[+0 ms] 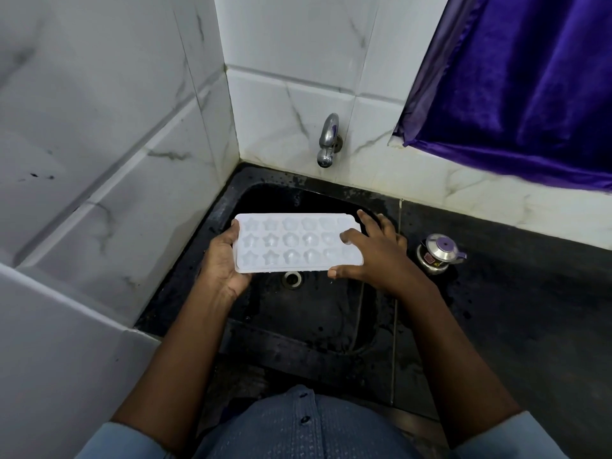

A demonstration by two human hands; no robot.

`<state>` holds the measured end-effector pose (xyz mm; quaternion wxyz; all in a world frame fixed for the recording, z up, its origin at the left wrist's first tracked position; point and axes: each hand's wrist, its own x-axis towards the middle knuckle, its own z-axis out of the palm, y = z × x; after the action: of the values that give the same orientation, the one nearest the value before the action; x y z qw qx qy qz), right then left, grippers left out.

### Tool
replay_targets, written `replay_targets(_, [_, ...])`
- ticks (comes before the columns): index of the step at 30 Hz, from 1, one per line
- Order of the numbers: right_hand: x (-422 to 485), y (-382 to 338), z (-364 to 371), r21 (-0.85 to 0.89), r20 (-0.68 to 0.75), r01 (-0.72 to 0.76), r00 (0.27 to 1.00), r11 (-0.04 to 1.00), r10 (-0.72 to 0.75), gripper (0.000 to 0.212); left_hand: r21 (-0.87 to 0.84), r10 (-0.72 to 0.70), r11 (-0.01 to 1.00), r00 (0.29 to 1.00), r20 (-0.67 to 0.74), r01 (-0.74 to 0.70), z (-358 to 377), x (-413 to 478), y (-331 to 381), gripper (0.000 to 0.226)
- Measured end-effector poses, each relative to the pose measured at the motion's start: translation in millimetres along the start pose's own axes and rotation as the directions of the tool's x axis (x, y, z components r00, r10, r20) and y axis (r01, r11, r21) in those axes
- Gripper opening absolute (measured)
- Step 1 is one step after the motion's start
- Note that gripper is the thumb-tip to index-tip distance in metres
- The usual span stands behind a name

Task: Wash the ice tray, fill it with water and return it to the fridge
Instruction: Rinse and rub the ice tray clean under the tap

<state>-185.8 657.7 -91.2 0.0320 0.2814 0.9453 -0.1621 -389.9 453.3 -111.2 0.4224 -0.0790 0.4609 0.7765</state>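
A white ice tray with star and round moulds is held level over the black sink, cavities facing up. My left hand grips its left end, thumb on the rim. At the tray's right end, my right hand holds it with fingers spread over the edge. A steel tap sticks out of the tiled wall just beyond the tray, and no water runs from it. The drain shows below the tray's near edge.
White marble-look tiles wall in the sink at the left and back. On the wet black counter to the right stands a small steel pot with a purple lid. A purple curtain hangs at the upper right.
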Motion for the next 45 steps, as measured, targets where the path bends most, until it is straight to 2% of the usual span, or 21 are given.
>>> replay_targets(3, [-0.2, 1.6, -0.7, 0.012, -0.003, 0.008, 1.0, 1.0, -0.007, 0.084, -0.004, -0.016, 1.0, 1.0, 0.011, 0.016, 1.8, 0.2, -1.9, 0.044])
replay_targets(8, [-1.1, 1.9, -2.7, 0.017, -0.026, -0.014, 1.0, 1.0, 0.014, 0.093, -0.004, -0.014, 1.0, 1.0, 0.006, 0.014, 2.4, 2.6, -1.3, 0.044])
replay_targets(13, [-3.5, 0.8, -5.2, 0.02, -0.026, 0.001, 1.0, 1.0, 0.0, 0.087, 0.003, -0.021, 1.0, 0.999, 0.024, 0.021, 3.8, 3.2, -2.4, 0.045])
replay_targets(18, [-5.9, 0.9, -4.5, 0.032, -0.053, -0.022, 0.998, 0.999, 0.024, 0.095, -0.014, -0.016, 1.0, 1.0, 0.011, 0.016, 3.5, 4.4, -0.5, 0.044])
replay_targets(25, [-6.4, -7.2, 2.2, 0.163, -0.095, -0.002, 0.995, 0.987, 0.018, 0.075, 0.039, -0.007, 0.999, 1.0, -0.007, 0.007, 6.0, 4.7, -0.1, 0.044])
replay_targets(30, [-5.9, -19.2, 3.9, 0.064, -0.079, 0.067, 0.995, 0.996, -0.062, 0.068, 0.015, -0.033, 0.999, 0.999, 0.015, 0.032, 8.0, 2.3, -4.1, 0.044])
replay_targets(36, [-5.7, -28.7, 5.4, 0.027, -0.049, 0.029, 0.998, 0.999, -0.028, 0.091, -0.016, -0.036, 0.999, 0.999, 0.04, 0.037, 14.7, -0.4, -8.5, 0.045])
replay_targets(45, [-7.5, -31.7, 11.6, -0.016, -0.088, 0.0, 0.996, 1.0, -0.002, 0.087, -0.012, -0.068, 0.998, 0.997, 0.04, 0.069, 14.7, 0.7, -13.9, 0.045])
